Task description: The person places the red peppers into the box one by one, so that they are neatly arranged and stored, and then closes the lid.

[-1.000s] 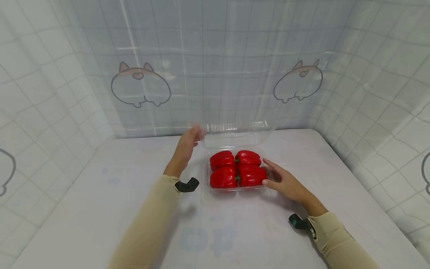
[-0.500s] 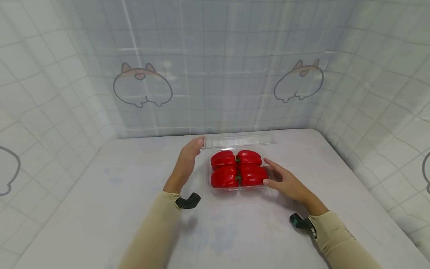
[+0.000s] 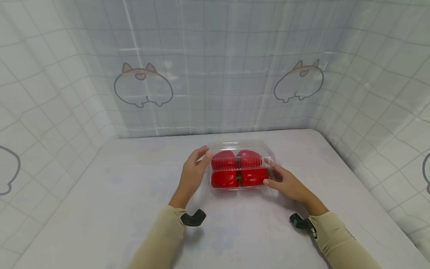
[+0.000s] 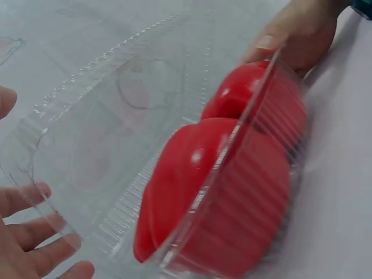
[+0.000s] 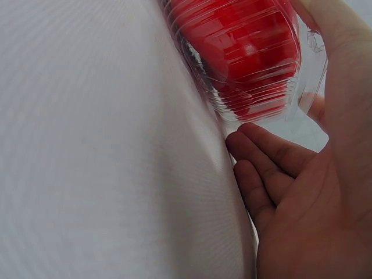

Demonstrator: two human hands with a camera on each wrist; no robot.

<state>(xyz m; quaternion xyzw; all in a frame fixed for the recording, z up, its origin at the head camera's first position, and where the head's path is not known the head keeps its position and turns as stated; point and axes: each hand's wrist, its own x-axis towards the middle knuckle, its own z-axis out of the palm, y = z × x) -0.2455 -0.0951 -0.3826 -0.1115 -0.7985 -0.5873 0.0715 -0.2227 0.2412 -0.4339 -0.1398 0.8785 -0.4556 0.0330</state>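
Note:
A clear plastic clamshell container [image 3: 246,189] holds several shiny red bell peppers [image 3: 223,179] with green stems. Its hinged lid [image 3: 242,145] slants over the back peppers, while the front ones lie uncovered. My left hand [image 3: 192,173] is at the lid's left edge. In the left wrist view, spread fingers [image 4: 35,238] touch the outer side of the lid [image 4: 99,145], thumb apart from them. My right hand [image 3: 289,185] holds the right end of the container between thumb and index finger. The right wrist view shows its other fingers [image 5: 273,157] beside the ribbed end wall.
The container stands on a white table [image 3: 100,209], toward its back. Pale tiled-pattern sheets [image 3: 221,67] with animal drawings rise behind and at both sides. A dark wrist device [image 3: 193,218] sits at the left cuff, another [image 3: 299,221] at the right.
The lid has swung from tilted back behind the container to forward over the back peppers. My left hand has come nearer with it. The right hand has stayed at the container's right end.

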